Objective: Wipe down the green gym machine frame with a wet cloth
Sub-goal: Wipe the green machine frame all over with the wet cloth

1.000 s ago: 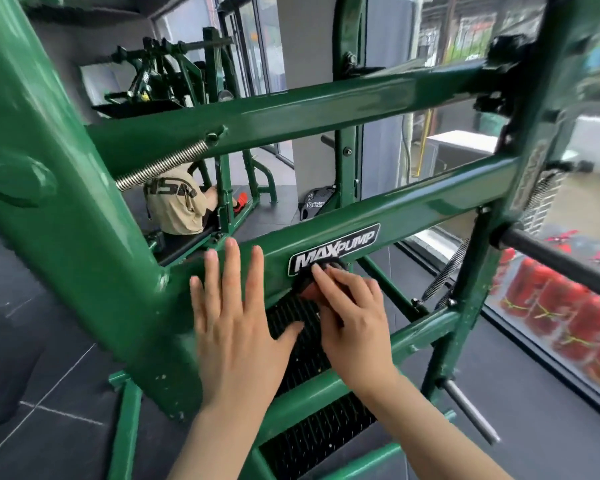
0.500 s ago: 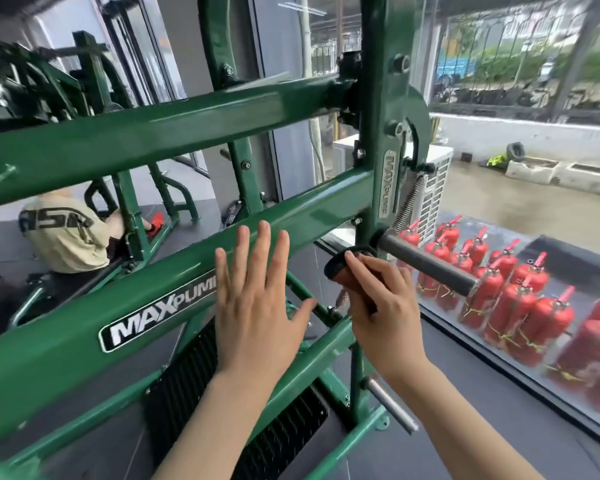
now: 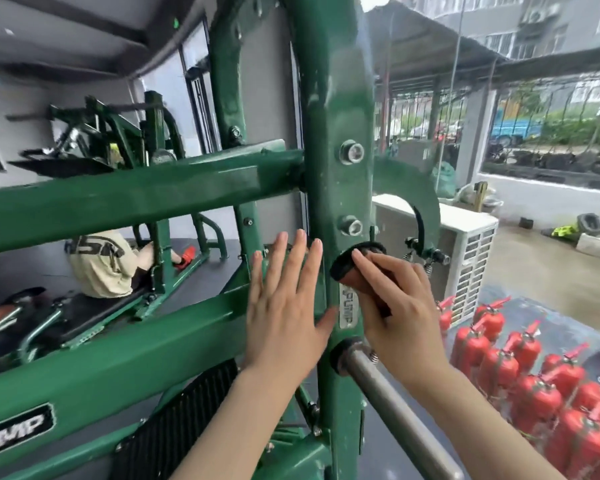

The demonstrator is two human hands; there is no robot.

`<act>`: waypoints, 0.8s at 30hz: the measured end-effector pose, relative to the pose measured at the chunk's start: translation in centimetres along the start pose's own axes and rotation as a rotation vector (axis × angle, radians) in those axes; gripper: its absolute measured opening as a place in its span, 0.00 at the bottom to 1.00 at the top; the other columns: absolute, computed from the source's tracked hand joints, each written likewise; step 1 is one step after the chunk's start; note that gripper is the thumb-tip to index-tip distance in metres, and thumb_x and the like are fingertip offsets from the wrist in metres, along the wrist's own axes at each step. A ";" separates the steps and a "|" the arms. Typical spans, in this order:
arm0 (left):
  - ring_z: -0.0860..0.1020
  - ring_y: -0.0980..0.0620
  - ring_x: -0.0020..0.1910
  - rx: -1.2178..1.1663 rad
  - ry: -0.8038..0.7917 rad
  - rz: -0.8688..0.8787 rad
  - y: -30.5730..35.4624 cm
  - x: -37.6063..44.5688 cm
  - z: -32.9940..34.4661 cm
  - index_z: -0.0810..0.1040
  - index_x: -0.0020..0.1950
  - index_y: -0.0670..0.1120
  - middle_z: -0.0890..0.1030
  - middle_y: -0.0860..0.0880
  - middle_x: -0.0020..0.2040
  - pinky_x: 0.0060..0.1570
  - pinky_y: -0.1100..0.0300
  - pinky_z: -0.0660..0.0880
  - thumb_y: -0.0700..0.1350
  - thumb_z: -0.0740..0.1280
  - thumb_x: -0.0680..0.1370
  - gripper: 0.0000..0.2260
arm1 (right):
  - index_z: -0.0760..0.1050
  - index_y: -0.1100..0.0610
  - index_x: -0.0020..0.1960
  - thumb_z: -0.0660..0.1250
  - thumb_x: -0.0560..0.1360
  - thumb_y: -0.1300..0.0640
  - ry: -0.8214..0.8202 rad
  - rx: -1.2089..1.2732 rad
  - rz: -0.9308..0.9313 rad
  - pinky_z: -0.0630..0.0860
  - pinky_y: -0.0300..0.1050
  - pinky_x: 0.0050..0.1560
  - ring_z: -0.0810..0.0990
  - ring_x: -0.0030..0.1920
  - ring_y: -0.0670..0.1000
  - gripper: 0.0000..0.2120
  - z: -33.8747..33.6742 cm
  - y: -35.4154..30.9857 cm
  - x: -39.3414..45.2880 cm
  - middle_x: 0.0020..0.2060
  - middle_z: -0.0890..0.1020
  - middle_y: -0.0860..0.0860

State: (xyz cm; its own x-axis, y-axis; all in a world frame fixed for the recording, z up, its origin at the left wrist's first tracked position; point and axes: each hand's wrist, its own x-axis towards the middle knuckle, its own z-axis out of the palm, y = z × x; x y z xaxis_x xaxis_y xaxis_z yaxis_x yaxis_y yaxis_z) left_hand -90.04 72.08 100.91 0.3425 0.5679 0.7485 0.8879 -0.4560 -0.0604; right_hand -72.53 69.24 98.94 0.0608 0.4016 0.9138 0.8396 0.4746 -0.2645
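The green machine frame (image 3: 333, 109) fills the view: a thick upright post in the middle, with two sloping crossbars running off to the left. My right hand (image 3: 399, 306) presses a dark, red-brown cloth (image 3: 352, 263) against the upright, just above a MAXPUMP label and below two bolts. The cloth is bunched under my fingers, and only its upper edge shows. My left hand (image 3: 286, 303) lies flat with straight, spread fingers on the lower crossbar where it meets the upright.
A bare steel bar (image 3: 392, 407) juts out from the upright under my right wrist. Several red fire extinguishers (image 3: 534, 368) stand on the floor at the right. A person in a beige shirt (image 3: 101, 261) sits at another green machine behind the frame.
My right hand has carried the cloth right along the lower crossbar and up onto the upright post. My left hand followed along the bar, and the view swung right and up.
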 end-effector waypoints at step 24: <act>0.73 0.46 0.72 0.201 0.121 -0.067 -1.0 3.9 3.4 0.65 0.77 0.44 0.77 0.46 0.71 0.75 0.48 0.64 0.66 0.61 0.82 0.33 | 0.79 0.58 0.70 0.68 0.73 0.72 0.011 -0.059 -0.447 0.70 0.47 0.52 0.71 0.49 0.59 0.27 1.3 2.4 12.2 0.60 0.82 0.57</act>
State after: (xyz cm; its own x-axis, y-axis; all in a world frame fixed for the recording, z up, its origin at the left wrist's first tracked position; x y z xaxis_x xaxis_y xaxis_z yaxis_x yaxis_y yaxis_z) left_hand -88.50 77.08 101.65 0.2519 0.5010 0.8280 0.9549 -0.2674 -0.1287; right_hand -70.44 76.32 109.04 -0.3092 0.1592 0.9376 0.8143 0.5536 0.1746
